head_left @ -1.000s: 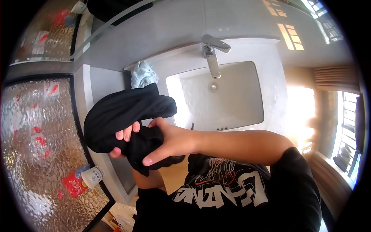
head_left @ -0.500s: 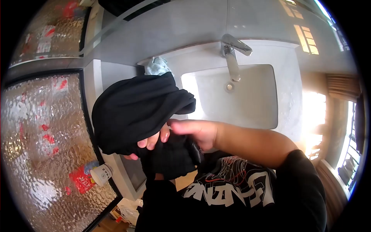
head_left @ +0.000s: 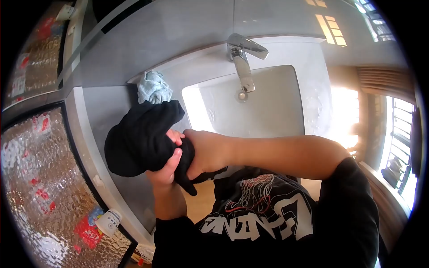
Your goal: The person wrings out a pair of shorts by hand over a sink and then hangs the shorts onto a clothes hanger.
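Currently two bare hands work one black cloth (head_left: 138,136), held in the air in front of the chest, just over the front left corner of the bench (head_left: 111,102) and left of the basin. Left hand (head_left: 166,166): comes up from below, fingers curled and clamped on the lower bunch of the cloth, thumb lying along the fabric. Right hand (head_left: 205,152): reaches across from the right, forearm level, fingers closed tight around the same twisted middle of the cloth; both grips touch each other. One rounded mass of cloth bulges up and left of the hands; one short tail hangs below them. Counted on the bench: one sunken white sink (head_left: 268,111), one chrome tap (head_left: 241,56) at its back edge with its spout over the basin, one crumpled pale blue rag (head_left: 154,87) at the back left corner, just behind the black cloth and apart from it. Left of the bench, patterned glass panels (head_left: 40,178) in dark frames; one small white cup (head_left: 108,222) shows low beside them. One black printed shirt (head_left: 263,214) on the person fills the bottom of the view. Bright window light at right.
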Demonstrator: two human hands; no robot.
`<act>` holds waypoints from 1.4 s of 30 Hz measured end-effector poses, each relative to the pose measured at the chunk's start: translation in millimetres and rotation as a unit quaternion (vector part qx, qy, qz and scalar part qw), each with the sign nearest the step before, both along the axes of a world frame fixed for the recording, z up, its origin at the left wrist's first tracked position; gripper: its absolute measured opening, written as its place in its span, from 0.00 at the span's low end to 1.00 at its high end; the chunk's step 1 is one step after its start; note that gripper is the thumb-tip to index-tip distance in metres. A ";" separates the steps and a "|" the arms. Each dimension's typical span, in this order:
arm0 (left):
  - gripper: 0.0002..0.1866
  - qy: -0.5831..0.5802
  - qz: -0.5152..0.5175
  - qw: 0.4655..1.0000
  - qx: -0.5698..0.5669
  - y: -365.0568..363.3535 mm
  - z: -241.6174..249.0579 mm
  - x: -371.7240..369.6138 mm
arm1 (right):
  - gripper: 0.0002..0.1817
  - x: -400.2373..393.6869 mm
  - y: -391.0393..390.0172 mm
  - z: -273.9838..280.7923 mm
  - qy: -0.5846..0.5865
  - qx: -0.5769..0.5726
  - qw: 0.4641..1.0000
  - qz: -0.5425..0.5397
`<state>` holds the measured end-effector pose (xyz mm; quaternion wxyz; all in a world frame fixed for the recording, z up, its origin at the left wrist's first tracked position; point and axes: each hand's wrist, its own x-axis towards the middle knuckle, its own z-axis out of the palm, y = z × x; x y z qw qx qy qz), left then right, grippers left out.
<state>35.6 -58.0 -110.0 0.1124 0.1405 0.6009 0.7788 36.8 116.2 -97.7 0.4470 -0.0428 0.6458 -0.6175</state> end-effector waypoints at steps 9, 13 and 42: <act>0.13 0.053 0.150 0.979 -0.129 21.6 -48.4 3.8 | 0.40 5.0 -0.7 -26.6 0.017 0.195 0.981 -0.014; 0.23 0.051 0.212 0.961 -0.172 39.5 -57.4 7.2 | 0.37 13.9 -0.8 -47.6 0.043 0.259 0.965 -0.019; 0.33 -0.007 0.370 0.894 -0.254 11.7 -84.4 42.4 | 0.33 51.5 -46.4 -60.5 0.144 0.363 0.920 0.006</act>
